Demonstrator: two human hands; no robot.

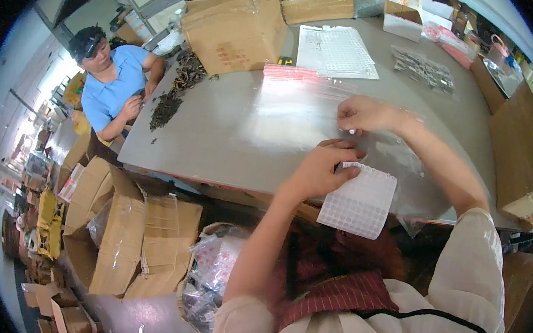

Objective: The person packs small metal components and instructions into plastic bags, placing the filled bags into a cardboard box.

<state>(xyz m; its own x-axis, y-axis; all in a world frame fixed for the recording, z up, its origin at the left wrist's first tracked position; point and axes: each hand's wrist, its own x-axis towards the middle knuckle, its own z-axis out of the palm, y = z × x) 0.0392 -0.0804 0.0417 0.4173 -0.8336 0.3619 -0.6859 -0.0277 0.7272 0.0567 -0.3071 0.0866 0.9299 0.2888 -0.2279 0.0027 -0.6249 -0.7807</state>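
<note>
My left hand (324,171) is closed on the upper edge of a white sticker sheet (358,203) with rows of round labels. The sheet hangs over the table's front edge, tilted toward me. Just above it, my right hand (363,115) is pinched, with a small white round sticker (352,131) at its fingertips. Beyond my hands lies a stack of clear zip bags (290,114) with red-pink top edges. More clear plastic (400,156) lies under my right forearm, with a few small white dots on it.
A large cardboard box (234,30) stands at the back left, beside a dark dried heap (182,83). Across the table's left end sits a person in a blue shirt (113,74). Printed sheets (337,51) and small packets (422,71) lie farther back. Open cartons (124,236) stand below left.
</note>
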